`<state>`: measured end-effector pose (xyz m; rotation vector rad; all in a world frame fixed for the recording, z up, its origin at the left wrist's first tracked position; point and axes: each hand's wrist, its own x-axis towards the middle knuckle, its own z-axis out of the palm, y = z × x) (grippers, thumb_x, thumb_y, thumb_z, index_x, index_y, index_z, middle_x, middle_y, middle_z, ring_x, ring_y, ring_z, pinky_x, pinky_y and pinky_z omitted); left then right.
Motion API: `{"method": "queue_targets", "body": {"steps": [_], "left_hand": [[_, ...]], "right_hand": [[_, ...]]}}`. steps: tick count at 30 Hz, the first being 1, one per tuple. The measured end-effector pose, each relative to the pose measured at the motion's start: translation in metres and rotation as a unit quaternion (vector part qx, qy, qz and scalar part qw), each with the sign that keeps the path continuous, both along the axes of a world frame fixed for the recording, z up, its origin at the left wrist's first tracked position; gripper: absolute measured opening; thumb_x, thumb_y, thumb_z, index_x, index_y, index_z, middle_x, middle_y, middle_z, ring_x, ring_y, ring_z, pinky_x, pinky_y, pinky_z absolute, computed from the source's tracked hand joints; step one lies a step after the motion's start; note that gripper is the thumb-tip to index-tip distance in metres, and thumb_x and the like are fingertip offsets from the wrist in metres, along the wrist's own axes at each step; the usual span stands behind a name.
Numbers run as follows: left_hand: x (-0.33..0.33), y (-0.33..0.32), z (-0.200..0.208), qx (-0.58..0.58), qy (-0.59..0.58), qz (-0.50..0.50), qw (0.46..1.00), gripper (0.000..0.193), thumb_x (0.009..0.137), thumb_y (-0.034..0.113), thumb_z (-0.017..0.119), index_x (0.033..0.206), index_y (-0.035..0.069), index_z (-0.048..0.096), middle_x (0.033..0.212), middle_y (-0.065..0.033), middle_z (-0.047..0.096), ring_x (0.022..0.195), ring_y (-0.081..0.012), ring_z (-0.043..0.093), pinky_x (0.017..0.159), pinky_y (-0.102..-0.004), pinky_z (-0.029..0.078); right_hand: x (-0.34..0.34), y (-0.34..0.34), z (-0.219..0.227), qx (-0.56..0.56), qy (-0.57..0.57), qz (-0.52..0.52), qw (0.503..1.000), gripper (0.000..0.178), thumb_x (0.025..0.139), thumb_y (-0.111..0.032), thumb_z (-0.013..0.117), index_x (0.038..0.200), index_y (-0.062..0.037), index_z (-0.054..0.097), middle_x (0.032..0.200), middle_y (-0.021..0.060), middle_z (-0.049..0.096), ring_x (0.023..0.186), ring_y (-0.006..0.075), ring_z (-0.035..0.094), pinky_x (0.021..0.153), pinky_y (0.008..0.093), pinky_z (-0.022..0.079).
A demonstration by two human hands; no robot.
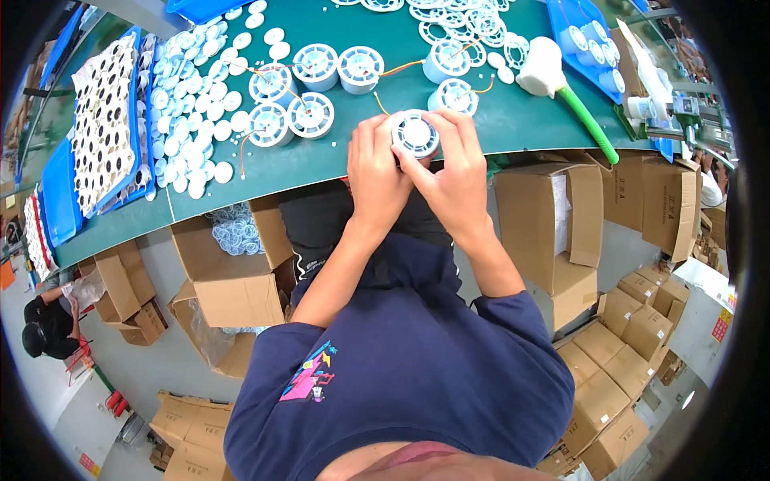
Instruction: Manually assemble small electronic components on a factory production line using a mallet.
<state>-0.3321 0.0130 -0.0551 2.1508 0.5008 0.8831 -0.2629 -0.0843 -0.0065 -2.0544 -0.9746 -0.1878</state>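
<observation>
At the front edge of the green table, a round white-and-blue plastic housing (417, 135) with a slotted ring on top sits between my hands. My left hand (375, 164) is closed round its left side. My right hand (453, 164) grips it from the right, thumb across the near rim; its underside is hidden. Just beyond it stands a similar housing (452, 96) with a thin wire, and another housing (446, 61) behind that. To the left is a cluster of several more housings (311, 116), some trailing thin coloured wires.
Many pale discs (192, 104) spread over the table's left, beside a blue tray (144, 112). White rings (473, 24) lie at the back. A white-headed mallet with a green handle (585, 120) lies at right, near a blue bin (581, 48). Cardboard boxes (241, 301) stand below.
</observation>
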Motion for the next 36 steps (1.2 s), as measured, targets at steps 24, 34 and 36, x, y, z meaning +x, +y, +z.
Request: {"method": "queue_targets", "body": {"steps": [24,34,36], "left_hand": [[-0.004,-0.001,0.008,-0.028,-0.029,-0.054,0.998,0.071,0.082,0.03,0.083,0.138,-0.003,0.054,0.127,-0.0213,0.061,0.114,-0.0407,0.059,0.098,-0.0479,0.049],[-0.003,0.035,0.013,-0.025,-0.015,-0.13,0.991,0.068,0.083,0.032,0.084,0.137,0.002,0.056,0.126,-0.0161,0.063,0.113,-0.0359,0.06,0.096,-0.0442,0.05],[-0.004,0.038,0.013,-0.021,-0.021,-0.132,0.991,0.067,0.083,0.031,0.085,0.136,0.002,0.057,0.126,-0.0156,0.063,0.113,-0.0355,0.06,0.096,-0.0439,0.051]], "right_hand": [[0.017,-0.029,0.023,-0.053,0.038,-0.033,0.997,0.037,0.086,-0.008,0.076,0.122,-0.0002,0.067,0.123,0.0178,0.067,0.114,0.034,0.064,0.098,0.0425,0.052],[0.193,-0.162,-0.046,-0.237,-0.056,-0.252,0.936,0.043,0.094,-0.012,0.063,0.135,0.0,0.058,0.133,0.0211,0.057,0.12,0.0421,0.055,0.104,0.0483,0.044],[0.193,-0.158,-0.042,-0.192,-0.11,-0.256,0.941,0.047,0.092,-0.011,0.068,0.137,-0.0018,0.057,0.136,0.0211,0.055,0.122,0.0415,0.054,0.104,0.0489,0.045]]}}
